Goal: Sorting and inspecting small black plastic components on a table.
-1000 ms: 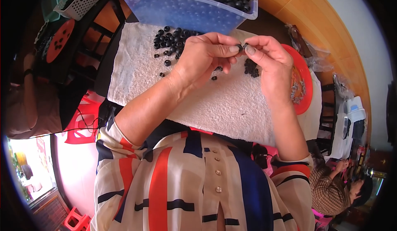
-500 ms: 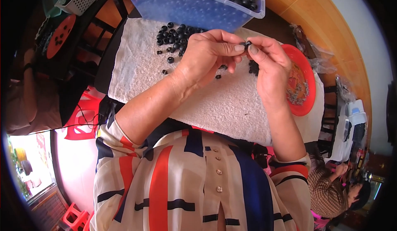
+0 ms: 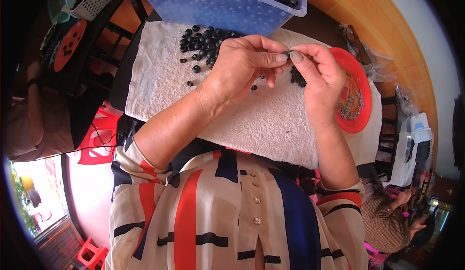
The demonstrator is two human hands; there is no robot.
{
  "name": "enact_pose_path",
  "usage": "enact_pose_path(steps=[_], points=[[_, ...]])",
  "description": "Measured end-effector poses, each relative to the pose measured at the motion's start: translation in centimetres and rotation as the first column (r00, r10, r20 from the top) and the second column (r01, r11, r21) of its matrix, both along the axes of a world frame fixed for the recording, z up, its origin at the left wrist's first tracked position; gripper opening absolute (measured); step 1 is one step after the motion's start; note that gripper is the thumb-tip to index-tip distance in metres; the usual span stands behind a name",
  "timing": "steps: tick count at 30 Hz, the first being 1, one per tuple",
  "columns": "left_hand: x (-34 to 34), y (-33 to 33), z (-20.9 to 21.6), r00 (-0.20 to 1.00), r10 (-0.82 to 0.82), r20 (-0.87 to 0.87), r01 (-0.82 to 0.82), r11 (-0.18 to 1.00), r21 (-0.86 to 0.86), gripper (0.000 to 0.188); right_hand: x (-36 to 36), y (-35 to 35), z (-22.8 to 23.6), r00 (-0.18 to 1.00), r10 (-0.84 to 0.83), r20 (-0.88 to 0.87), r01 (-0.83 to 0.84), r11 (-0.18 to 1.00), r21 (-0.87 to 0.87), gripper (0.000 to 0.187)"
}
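Over a white towel (image 3: 261,125), both my hands meet at the fingertips. Between them is a small black part (image 3: 286,55), mostly covered by the fingers. My left hand (image 3: 244,62) pinches its left side between thumb and forefinger. My right hand (image 3: 319,74) grips the other side the same way. Left of my left hand lies a pile of round black bead-like parts (image 3: 198,42), with a few smaller black pieces (image 3: 190,83) scattered nearby. A cluster of small black pieces (image 3: 297,78) sits beside my right hand, partly hidden by it.
Behind the towel stands a clear bluish plastic box (image 3: 218,11) full of black round parts. A red plate (image 3: 364,96) at right holds many tiny silvery pieces. Farther left are a red dish (image 3: 77,35) and a light basket (image 3: 99,1). Other people (image 3: 385,221) sit on both sides.
My hands stay joined at the black part, with the fingers shifting slightly. The pile and box appear slightly farther left and up in the view. The person at lower right has moved their hands.
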State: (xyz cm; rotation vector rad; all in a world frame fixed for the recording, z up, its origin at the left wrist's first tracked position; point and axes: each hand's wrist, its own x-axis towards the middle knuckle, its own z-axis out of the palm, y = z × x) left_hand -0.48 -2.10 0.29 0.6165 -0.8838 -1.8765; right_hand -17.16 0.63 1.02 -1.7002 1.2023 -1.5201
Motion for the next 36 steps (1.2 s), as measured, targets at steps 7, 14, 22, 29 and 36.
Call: enact_pose_path(steps=[7, 14, 22, 29, 36], points=[[-0.2, 0.2, -0.3, 1.000, -0.003, 0.004, 0.003, 1.000, -0.023, 0.010, -0.1, 0.3, 0.2, 0.966, -0.081, -0.246, 0.022, 0.973, -0.232, 0.006], [0.0, 0.0, -0.4, 1.000, -0.023, 0.001, 0.023, 0.999, 0.021, 0.011, -0.6, 0.3, 0.5, 0.948, -0.068, -0.312, -0.017, 0.965, -0.262, 0.007], [0.2, -0.1, -0.5, 0.999, -0.042, -0.001, 0.042, 0.998, 0.055, 0.011, -0.2, 0.7, 1.1, 0.885, -0.087, -0.458, -0.045, 0.962, -0.270, 0.025], [-0.1, 0.1, -0.7, 0.997, -0.059, 0.057, 0.054, 0.995, 0.084, 0.014, 0.7, 0.2, -0.6, 0.788, -0.329, -0.520, 0.033, 0.866, -0.498, 0.032], [-0.1, -0.3, -1.2, 0.995, -0.073, -0.074, 0.080, 0.992, 0.096, 0.014, 0.2, 0.2, -0.5, 0.706, -0.408, -0.579, 0.016, 0.827, -0.563, 0.026]])
